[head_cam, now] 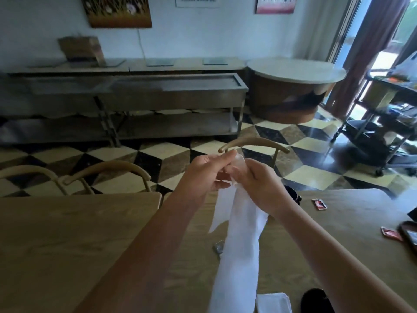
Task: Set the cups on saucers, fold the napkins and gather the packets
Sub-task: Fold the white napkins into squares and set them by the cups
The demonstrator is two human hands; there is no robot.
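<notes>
White cloth napkin held up above the wooden table, hanging in a long drape from centre frame down toward 6 o'clock. Left hand curled round the napkin's top edge, thumb and fingers pinching it. Right hand just beside at 3 o'clock of the left, fingers also curled into the same top end of the cloth. Folded white napkin lying flat on the table at 6 o'clock, near the hanging end. Red packet on the table at 2 o'clock of the hands; second red packet farther out at 3 o'clock. Silvery packet on the table, touching the drape's left side. Dark cup, mostly hidden behind the right wrist. Curved chair backs beyond the table's far edge, checkered floor behind them.
</notes>
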